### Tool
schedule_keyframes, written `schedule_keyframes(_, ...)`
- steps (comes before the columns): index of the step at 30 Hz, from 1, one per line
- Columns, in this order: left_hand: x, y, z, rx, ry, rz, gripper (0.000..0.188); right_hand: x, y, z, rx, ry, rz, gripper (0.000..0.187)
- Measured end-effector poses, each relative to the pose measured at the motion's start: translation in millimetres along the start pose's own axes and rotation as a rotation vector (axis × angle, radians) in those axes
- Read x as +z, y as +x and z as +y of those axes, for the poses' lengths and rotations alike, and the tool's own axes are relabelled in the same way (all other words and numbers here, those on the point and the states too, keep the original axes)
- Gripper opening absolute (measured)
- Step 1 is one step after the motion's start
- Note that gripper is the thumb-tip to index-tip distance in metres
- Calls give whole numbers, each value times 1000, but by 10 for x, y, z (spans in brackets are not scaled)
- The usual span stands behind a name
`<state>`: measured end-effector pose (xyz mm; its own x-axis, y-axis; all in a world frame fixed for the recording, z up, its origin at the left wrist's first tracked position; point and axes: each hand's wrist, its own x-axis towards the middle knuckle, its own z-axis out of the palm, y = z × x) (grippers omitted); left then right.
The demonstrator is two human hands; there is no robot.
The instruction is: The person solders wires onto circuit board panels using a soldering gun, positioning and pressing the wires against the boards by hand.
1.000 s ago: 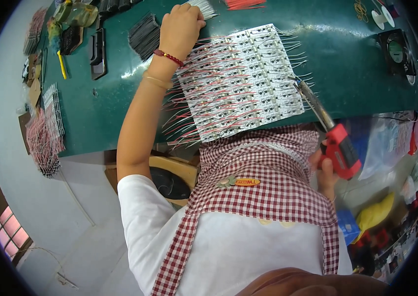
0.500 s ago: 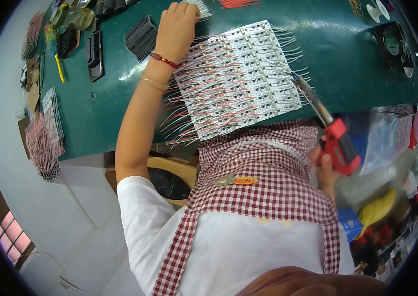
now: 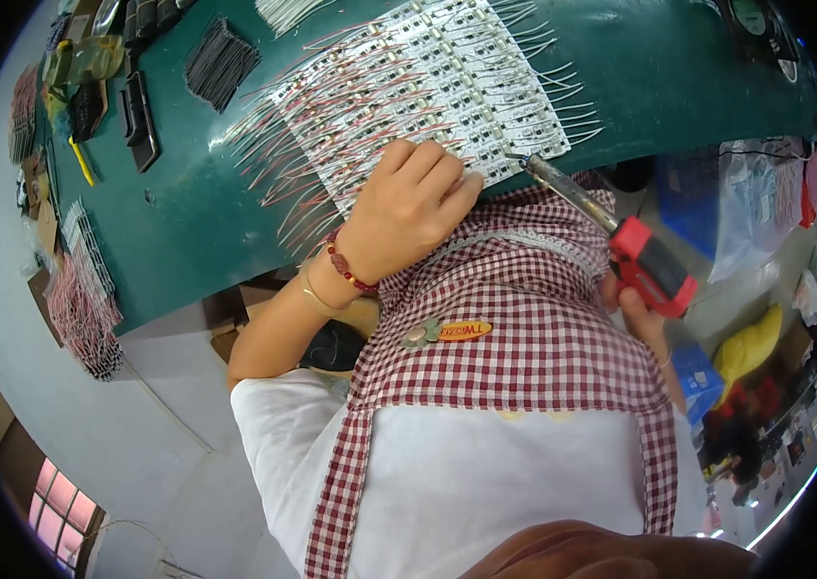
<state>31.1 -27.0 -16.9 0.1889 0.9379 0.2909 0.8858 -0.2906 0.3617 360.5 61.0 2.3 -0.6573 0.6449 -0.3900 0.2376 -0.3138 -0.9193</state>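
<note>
- The sheet of small white circuit modules (image 3: pixel 428 96), each with thin red and white wires (image 3: pixel 273 193) sticking out at its sides, lies flat on the green desk (image 3: pixel 187 241), with its near corner reaching the desk's front edge.
- The left hand (image 3: pixel 408 207) rests on the near edge of that sheet, its fingers (image 3: pixel 447 174) curled and pressing down on the modules rather than wrapped around anything.
- A red bead bracelet (image 3: pixel 346 270) and a thin bangle sit on the left wrist.
- The right hand (image 3: pixel 635 309) is mostly hidden behind the red-handled soldering iron (image 3: pixel 654 265); its fingers are clenched around the handle.
- The iron's metal tip (image 3: pixel 534 166) touches the near right corner of the sheet, just beside the left fingertips.
- A red-and-white checked apron (image 3: pixel 524 367) over a white shirt fills the lower middle.
- Farther left on the desk lie a bundle of dark wires (image 3: pixel 220 63), black flat parts (image 3: pixel 138 121) and a yellow tool (image 3: pixel 81 159).
- More wired modules (image 3: pixel 81 309) hang off the desk's left end.
</note>
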Motion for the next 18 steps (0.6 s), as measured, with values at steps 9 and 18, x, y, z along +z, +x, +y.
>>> schedule_keyframes(9, 62, -31, 66, -22, -20, -37, 28, 70, 4, -2, 70, -99, 38, 27)
schedule_keyframes(18, 53, -45, 99, -39, 8, -45, 27, 71, 34, 85, -42, -279, -4, 15)
